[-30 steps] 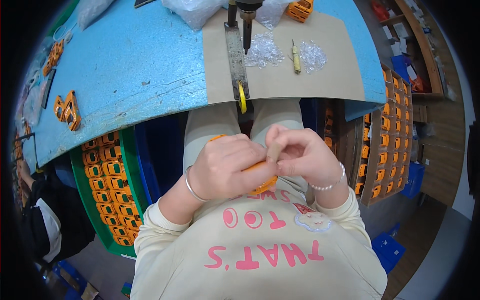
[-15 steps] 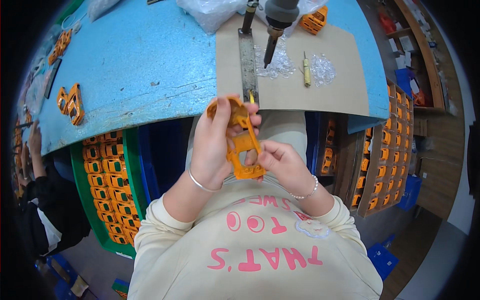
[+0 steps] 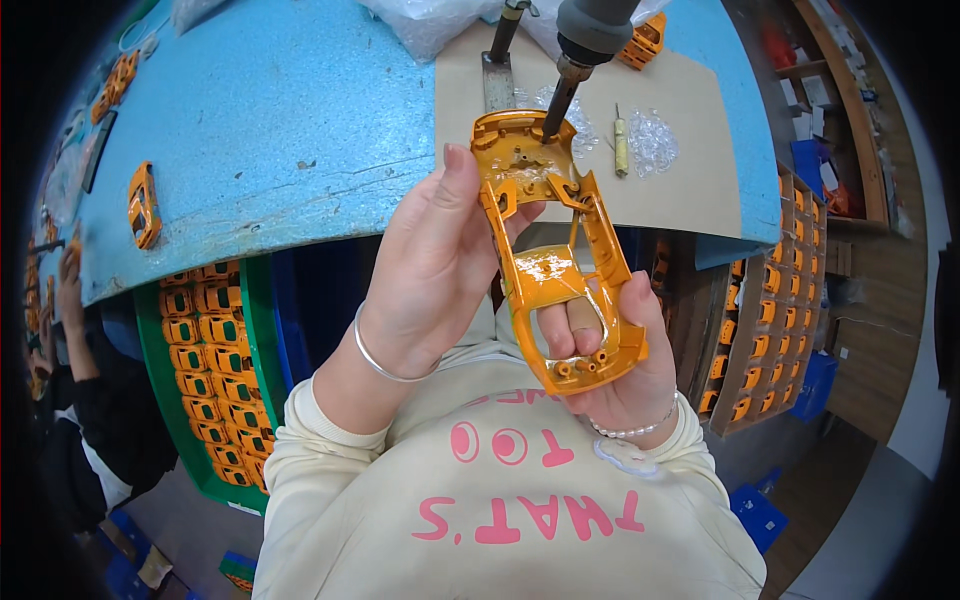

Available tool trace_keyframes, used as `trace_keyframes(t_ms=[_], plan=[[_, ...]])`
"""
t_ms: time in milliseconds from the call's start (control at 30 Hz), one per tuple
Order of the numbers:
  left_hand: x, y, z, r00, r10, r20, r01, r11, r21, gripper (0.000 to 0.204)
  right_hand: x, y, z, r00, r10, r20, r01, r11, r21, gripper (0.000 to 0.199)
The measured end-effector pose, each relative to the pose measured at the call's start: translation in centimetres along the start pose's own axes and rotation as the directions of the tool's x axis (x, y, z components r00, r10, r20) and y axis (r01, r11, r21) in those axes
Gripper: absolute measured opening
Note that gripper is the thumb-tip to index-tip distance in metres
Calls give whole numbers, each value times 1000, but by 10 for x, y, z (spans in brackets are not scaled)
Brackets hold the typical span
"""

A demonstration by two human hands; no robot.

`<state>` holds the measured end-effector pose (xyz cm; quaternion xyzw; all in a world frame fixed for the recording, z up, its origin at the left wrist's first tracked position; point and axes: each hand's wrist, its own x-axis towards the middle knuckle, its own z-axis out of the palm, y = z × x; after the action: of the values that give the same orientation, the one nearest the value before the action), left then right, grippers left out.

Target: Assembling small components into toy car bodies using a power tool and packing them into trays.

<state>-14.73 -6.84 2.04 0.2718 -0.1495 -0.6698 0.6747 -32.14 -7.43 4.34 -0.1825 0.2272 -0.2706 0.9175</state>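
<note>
An orange toy car body shell (image 3: 548, 272) is held between both hands with its hollow inside facing up. My left hand (image 3: 425, 250) grips its far left side, the thumb along the edge. My right hand (image 3: 648, 355) holds the near right end; some of its fingers show through the window opening. Over the shell's far end hangs a dark rod-tipped tool (image 3: 565, 95); its tip appears to meet the inside near a corner, though contact is hard to judge. Beyond lie a yellow-handled pick (image 3: 620, 150) and small clear plastic parts (image 3: 652, 143) on cardboard (image 3: 690, 190).
A blue bench (image 3: 300, 130) holds another orange shell (image 3: 144, 205) at left and more at the back right. A green crate (image 3: 258, 350) of shells stands at left, a divided carton (image 3: 770, 330) of shells at right. A co-worker's arm (image 3: 75, 310) shows far left.
Both hands have brought the shell up and turned its inside into view, its far end now under the tool tip. Of two shells on the left bench, one is gone.
</note>
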Motion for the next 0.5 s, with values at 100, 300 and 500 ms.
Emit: trace_keyframes(t_ms=[100,300,500], plan=[[-2,0,3,1000,8,0,-8,1000,2,51,-2,-3,2,999,40,-1,-40,999,23,58],[-6,1,-3,999,-43,-32,39,992,-117,49,1,-1,6,997,67,-26,-66,997,36,58],[-19,-18,-20,969,-190,-159,153,964,-219,52,9,13,-17,964,174,-203,-188,981,-52,45]])
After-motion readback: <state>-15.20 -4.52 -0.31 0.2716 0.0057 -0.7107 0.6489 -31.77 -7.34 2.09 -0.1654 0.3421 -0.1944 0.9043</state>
